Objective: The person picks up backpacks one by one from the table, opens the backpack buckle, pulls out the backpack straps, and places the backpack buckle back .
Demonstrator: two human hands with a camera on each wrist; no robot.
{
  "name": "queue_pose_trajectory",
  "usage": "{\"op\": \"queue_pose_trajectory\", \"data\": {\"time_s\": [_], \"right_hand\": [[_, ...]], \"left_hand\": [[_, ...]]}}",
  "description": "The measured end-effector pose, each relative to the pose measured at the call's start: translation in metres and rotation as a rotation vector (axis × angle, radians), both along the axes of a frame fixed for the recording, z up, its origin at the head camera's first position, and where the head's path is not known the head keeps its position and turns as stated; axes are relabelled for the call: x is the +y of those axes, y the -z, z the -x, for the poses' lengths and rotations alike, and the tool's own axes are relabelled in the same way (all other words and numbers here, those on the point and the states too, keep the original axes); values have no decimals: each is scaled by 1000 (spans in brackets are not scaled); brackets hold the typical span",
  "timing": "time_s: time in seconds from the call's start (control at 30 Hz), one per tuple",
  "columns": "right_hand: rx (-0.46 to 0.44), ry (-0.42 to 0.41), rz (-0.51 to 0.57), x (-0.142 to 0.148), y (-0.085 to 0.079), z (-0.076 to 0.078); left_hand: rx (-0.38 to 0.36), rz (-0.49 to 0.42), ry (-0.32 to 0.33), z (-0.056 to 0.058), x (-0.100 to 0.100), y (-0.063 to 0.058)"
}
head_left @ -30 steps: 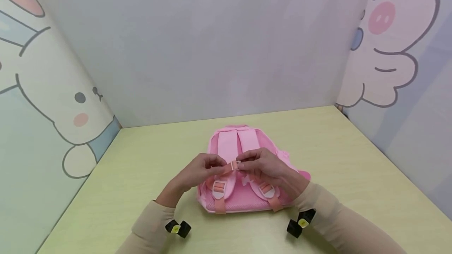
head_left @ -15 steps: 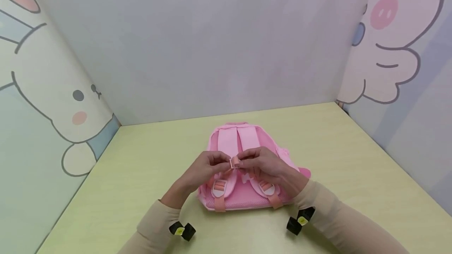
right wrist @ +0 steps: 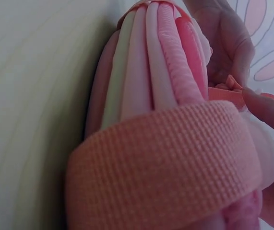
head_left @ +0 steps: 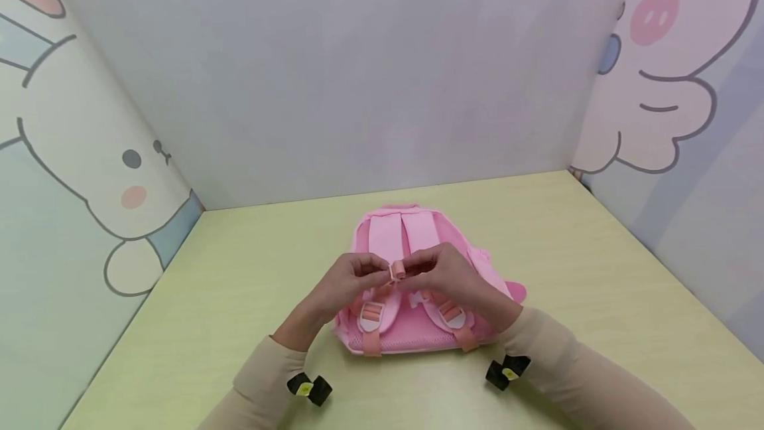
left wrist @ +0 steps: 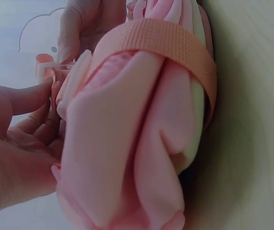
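A pink backpack lies on the table with its shoulder straps facing up. Above its middle, my left hand pinches a small pale buckle on an orange webbing strap, thumb against fingers. From the other side, my right hand pinches the strap close to the buckle. A short loop of orange webbing stands up between the two hands. In the left wrist view the buckle sits at the left thumb tip; the fingers partly hide it. The right wrist view shows the right thumb against the orange strap.
Two white adjuster buckles with orange webbing sit on the lower shoulder straps. A white clip lies on the back panel. The pale yellow table is bounded by a grey back wall and side walls with cartoon animals.
My left hand has shifted right, up to the buckle. The orange webbing has risen into a loop between the fingers. The backpack stays in place.
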State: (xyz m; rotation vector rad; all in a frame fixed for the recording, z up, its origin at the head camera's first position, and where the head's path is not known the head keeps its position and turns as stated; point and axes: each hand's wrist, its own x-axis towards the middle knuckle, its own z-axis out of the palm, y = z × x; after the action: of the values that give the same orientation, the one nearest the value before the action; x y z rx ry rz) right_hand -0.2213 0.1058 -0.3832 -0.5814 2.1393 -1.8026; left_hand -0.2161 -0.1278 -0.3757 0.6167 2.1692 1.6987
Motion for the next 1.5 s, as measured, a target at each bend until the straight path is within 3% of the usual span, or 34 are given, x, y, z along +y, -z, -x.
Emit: {"op": "queue_pose_trajectory", "data": {"time_s": [0.1,0.2,0.7,1.03,1.5], "right_hand": [[91,11,21,-2,1,-1],[106,11,35,-2,2,-1],[75,12,-43,-3,-1,-5],[25,45,-27,-2,-2,-4],[28,44,-53,-3,-2,-5]], "left_hand": [[-7,-1,-13,1,0,1],[-6,0,-21,1,0,2],[-15,14,-59,1,2,4],[16,70,-11,4,-1,5],[-76,-40,-96,3,2,2]]}}
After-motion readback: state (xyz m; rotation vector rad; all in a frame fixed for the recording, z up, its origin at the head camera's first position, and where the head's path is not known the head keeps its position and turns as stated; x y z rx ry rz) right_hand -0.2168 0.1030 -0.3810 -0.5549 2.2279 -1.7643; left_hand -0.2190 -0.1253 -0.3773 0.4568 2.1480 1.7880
